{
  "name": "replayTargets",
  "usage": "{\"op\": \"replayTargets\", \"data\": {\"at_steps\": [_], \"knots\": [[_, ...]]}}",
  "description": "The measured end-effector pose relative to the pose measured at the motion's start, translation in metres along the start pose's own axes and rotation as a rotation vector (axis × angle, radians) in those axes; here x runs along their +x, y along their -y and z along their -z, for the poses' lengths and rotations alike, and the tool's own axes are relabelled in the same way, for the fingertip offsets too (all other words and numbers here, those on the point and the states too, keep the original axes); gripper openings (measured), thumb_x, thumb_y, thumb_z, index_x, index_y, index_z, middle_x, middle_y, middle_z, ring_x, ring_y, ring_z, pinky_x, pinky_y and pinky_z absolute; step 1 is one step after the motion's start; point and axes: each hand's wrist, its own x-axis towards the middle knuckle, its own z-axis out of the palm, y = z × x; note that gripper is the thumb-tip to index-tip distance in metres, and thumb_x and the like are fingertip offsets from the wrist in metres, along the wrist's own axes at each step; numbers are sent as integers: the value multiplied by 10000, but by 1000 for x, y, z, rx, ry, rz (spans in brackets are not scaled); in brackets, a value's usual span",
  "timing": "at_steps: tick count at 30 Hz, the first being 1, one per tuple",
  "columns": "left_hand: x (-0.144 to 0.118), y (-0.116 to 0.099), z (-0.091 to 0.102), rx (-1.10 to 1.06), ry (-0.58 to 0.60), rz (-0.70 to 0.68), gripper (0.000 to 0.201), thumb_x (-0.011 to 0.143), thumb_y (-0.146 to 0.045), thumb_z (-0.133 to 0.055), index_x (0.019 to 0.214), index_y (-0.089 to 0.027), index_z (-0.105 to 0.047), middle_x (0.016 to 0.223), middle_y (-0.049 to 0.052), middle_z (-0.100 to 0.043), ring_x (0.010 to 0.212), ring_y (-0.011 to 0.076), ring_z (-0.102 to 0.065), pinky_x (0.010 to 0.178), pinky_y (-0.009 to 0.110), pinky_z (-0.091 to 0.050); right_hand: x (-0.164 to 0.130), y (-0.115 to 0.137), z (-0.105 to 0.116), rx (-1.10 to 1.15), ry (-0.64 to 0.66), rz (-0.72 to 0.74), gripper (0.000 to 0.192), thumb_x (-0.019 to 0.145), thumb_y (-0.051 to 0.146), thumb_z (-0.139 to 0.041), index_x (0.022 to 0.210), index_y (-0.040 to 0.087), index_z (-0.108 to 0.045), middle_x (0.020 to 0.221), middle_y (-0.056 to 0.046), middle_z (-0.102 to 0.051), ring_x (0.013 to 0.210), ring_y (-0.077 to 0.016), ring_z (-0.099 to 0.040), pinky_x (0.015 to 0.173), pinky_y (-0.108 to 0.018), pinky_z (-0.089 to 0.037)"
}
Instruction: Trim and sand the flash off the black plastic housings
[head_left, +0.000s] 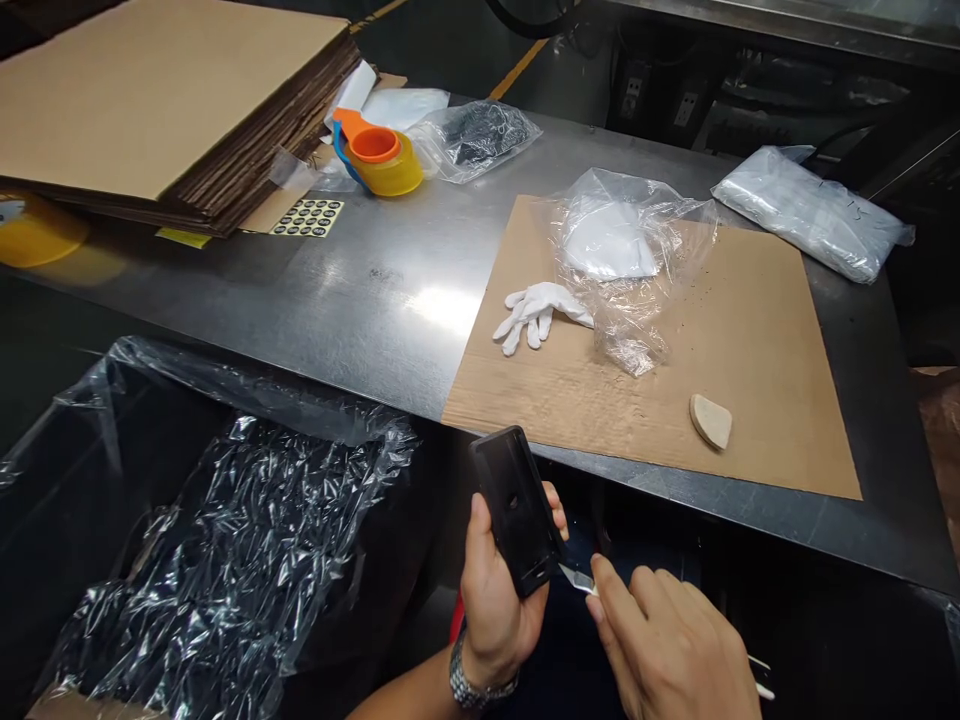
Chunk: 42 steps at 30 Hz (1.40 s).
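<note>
Left hand (499,590) holds a black case (517,510) upright below the tabletop (360,290) edge, fingers clamped around its sides, thumb on the near long edge. Watch (480,688) on that wrist.

Right hand (667,645) grips a blade (576,578), fingers pinched together on it; the tip touches the lower right corner of the case (handle mostly hidden under the hand, only a light end shows at the lower right).

Case and blade sit in front of the tabletop, off its surface, right of the bin (202,540), which is lined with crinkled clear plastic.

On the tabletop:
- Cardboard sheet (750,350) at the near edge, just beyond the case.
- White glove (536,312) lying on the sheet's left side, fingers pointing left.
- Clear bag (630,260) on the sheet, touching the glove's cuff, something white inside.
- Small beige wedge (710,421) near the sheet's front edge, well apart from the bag.
- Tape dispenser (375,155), orange and yellow, far left.
- Sticker sheet (307,217) with dark round labels, just in front of the dispenser.
- Stack of flat cardboard (165,100) at the far left corner.
- Bag of dark parts (476,135) right of the dispenser.
- Sealed pale bag (814,210) at the far right, off the sheet.
</note>
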Motion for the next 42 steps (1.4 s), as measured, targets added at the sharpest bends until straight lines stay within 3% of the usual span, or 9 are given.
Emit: {"op": "replayTargets", "data": {"at_steps": [24, 32, 38, 42], "knots": [[-3, 3, 6, 20, 17, -8, 489, 847, -485, -419, 814, -92, -709, 771, 97, -661, 652, 157, -599, 620, 247, -506, -4, 1, -3, -41, 33, 0, 251, 908, 262, -411, 992, 175, -632, 559, 13, -474, 500, -113, -402, 525, -283, -218], [0, -6, -4, 82, -116, 141, 492, 869, -464, -386, 786, -89, -693, 738, 86, -656, 620, 146, -585, 616, 248, -504, 3, -3, -2, -3, -22, 32, 249, 923, 240, -403, 1010, 143, -616, 534, 17, -489, 487, -108, -406, 526, -285, -208], [1, -9, -3, 123, -98, 249, 479, 862, -463, -411, 777, -81, -688, 718, 88, -661, 591, 139, -586, 570, 235, -493, 9, -6, 1, 108, -3, -28, 357, 958, 224, -288, 705, 187, -537, 440, 53, -434, 377, -93, -354, 482, -268, -181], [0, -8, -1, 171, -104, 258, 472, 853, -471, -429, 787, -79, -683, 727, 91, -667, 596, 138, -589, 566, 229, -487, 8, -5, -1, 109, 67, -31, 345, 955, 231, -284, 671, 211, -478, 444, 59, -448, 355, -104, -376, 467, -262, -179]]}}
